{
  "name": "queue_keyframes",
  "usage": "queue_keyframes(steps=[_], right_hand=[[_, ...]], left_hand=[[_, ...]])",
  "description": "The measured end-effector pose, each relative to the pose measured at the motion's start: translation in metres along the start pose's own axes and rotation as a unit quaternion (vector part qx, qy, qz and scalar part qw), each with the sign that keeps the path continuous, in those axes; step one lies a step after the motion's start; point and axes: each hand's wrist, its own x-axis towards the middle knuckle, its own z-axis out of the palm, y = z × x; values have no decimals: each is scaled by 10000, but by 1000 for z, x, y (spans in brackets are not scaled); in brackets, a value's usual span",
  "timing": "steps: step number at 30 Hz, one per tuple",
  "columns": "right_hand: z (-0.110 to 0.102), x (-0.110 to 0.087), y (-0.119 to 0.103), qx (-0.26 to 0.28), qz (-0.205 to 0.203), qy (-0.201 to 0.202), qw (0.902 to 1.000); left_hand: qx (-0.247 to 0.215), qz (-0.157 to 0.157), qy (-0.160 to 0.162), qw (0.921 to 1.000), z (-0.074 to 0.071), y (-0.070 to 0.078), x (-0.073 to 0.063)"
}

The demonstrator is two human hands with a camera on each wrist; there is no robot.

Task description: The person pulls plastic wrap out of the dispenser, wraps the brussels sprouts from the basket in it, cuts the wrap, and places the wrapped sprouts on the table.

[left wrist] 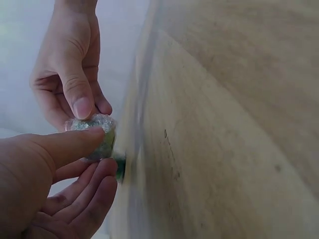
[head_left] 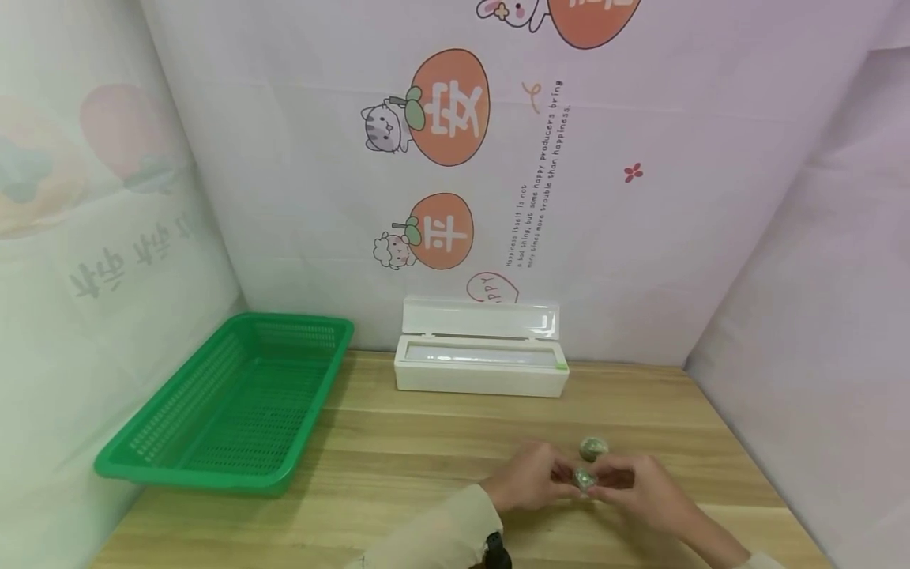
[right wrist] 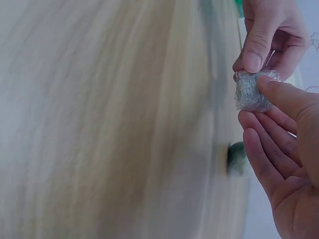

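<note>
A small greenish lump wrapped in crinkled clear plastic film [head_left: 584, 479] is between my two hands, over the right front of the table. My left hand [head_left: 529, 476] pinches one side of it between thumb and fingers. From the other side, my right hand [head_left: 650, 496] pinches it too. In the right wrist view, the shiny film on the wrapped lump [right wrist: 249, 94] shows folds and bunched edges. Just beyond the hands, a second small rounded green-and-pale thing [head_left: 593, 449] rests on the wooden table.
A white cling film dispenser [head_left: 483, 380] with its lid raised stands against the back wall. At the left lies a large green plastic basket [head_left: 192, 479]. Printed cloth walls [head_left: 626, 261] enclose the wooden tabletop [head_left: 398, 442] at the back and sides.
</note>
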Motion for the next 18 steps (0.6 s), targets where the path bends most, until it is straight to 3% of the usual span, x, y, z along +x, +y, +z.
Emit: queue_keyframes(steps=[10, 18], right_hand=[[6, -6, 21, -118, 57, 189, 9997], [6, -8, 21, -6, 91, 168, 9998]], left_hand=[[728, -249, -11, 9970, 19, -3, 16], [736, -64, -46, 9973, 13, 0, 13]])
